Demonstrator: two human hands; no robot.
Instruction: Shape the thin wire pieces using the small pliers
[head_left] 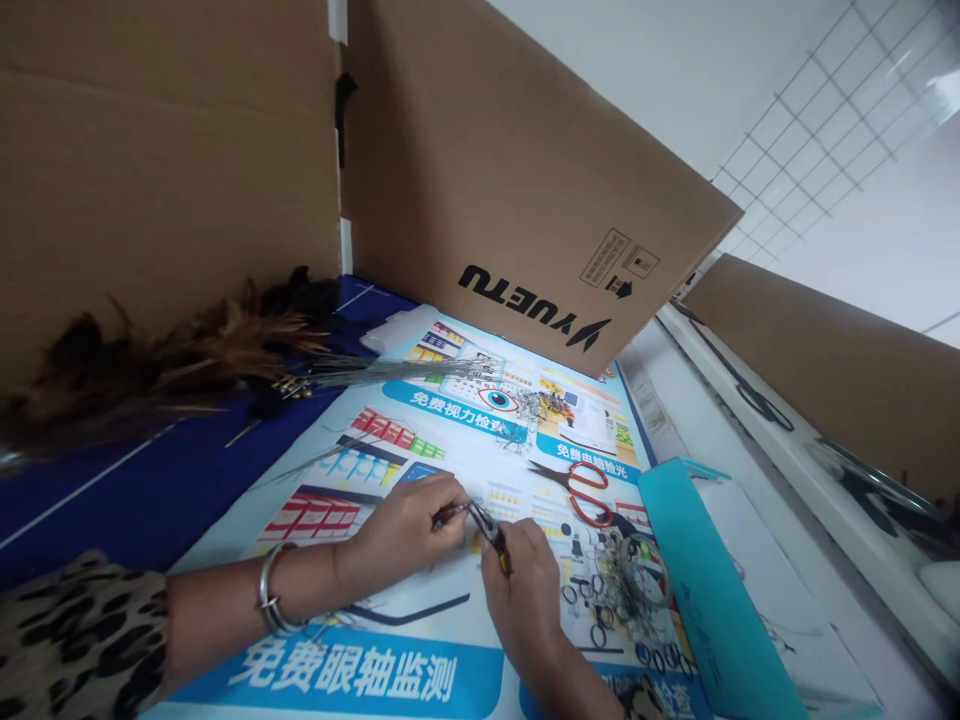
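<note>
Left hand (415, 522) – closing in a pinch around a small dark piece (450, 514), which is sitting over the middle of the printed sheet (465, 585). Right hand (529, 580) – curling closed around the handles of a pair of pliers (492, 532), whose nose is pointing at the exposed end of the piece; whether the pliers are gripping it, one cannot tell.

Scissors, red-handled (568, 482): lying on the sheet beyond the right hand. Metal rings (626, 580), a tangled heap: resting to the right of that hand, just beside a teal box (720, 600). Thin wires (375, 373), one bundle: stretching across the sheet's far left part. Feathers, brown and black (217, 345): spreading over the blue worktop (90, 500). Cardboard panel, printed "YUETU" (517, 190): standing behind.
</note>
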